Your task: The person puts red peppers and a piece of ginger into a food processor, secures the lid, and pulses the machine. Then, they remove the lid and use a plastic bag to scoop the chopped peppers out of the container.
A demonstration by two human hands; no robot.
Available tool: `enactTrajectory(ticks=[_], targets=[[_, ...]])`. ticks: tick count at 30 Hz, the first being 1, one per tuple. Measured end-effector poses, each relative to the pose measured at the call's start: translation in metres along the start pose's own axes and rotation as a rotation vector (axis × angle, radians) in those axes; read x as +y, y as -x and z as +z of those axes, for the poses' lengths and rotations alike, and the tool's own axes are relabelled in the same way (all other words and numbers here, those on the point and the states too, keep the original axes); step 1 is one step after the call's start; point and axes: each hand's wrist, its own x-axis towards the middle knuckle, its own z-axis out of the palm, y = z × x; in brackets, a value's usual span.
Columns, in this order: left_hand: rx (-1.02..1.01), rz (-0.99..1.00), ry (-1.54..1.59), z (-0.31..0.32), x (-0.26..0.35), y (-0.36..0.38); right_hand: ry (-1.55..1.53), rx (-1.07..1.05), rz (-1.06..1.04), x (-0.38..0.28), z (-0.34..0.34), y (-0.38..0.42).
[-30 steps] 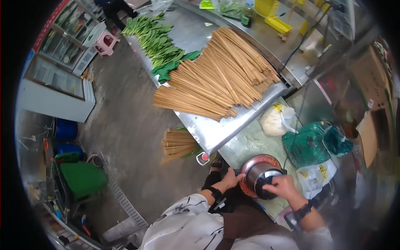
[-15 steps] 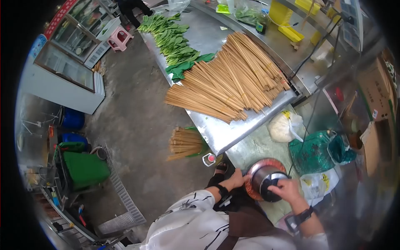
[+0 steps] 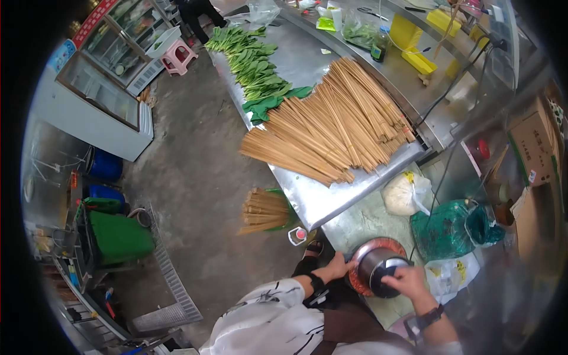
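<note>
A round steel pot with a black lid stands on a red base at the near edge of the counter. My right hand rests on top of the black lid and grips it. My left hand presses against the left side of the pot and its red base. Both wrists wear dark bands.
A large fan of bamboo skewers lies on the steel table, with leafy greens behind. A white bag, green mesh bag and printed bag sit right of the pot. Another skewer bundle stands below the table.
The view has drifted slightly, so the table and skewers sit farther right and lower. My hands stay on the pot; the right hand has shifted a little over the lid.
</note>
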Motion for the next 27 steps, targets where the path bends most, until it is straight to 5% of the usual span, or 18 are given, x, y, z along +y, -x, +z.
enactTrajectory(ticks=[2, 4, 8, 9, 13, 17, 23, 27], targets=[[-0.091, -0.16, -0.018, -0.007, 0.015, -0.007, -0.045, 0.095, -0.033, 0.015, 0.003, -0.012], [-0.09, -0.122, -0.073, 0.0, 0.023, -0.041, -0.058, 0.179, -0.066, 0.026, -0.01, -0.031], [-0.016, -0.112, -0.109, -0.006, 0.075, -0.104, -0.101, 0.181, 0.196, 0.036, -0.044, -0.072], [-0.142, -0.117, 0.011, 0.005, 0.048, -0.11, -0.095, 0.157, 0.145, 0.039, -0.041, -0.066], [-0.052, -0.149, -0.001, -0.002, 0.018, -0.017, -0.022, 0.089, -0.032, 0.016, -0.004, -0.012], [-0.097, -0.179, -0.004, -0.009, 0.011, -0.014, -0.065, 0.161, -0.082, 0.008, -0.003, -0.016], [-0.02, -0.146, -0.12, -0.01, 0.069, -0.101, -0.152, 0.195, 0.204, 0.041, -0.043, -0.077], [-0.018, -0.06, 0.044, -0.011, 0.043, -0.039, -0.032, 0.188, -0.097, 0.026, -0.016, -0.026]])
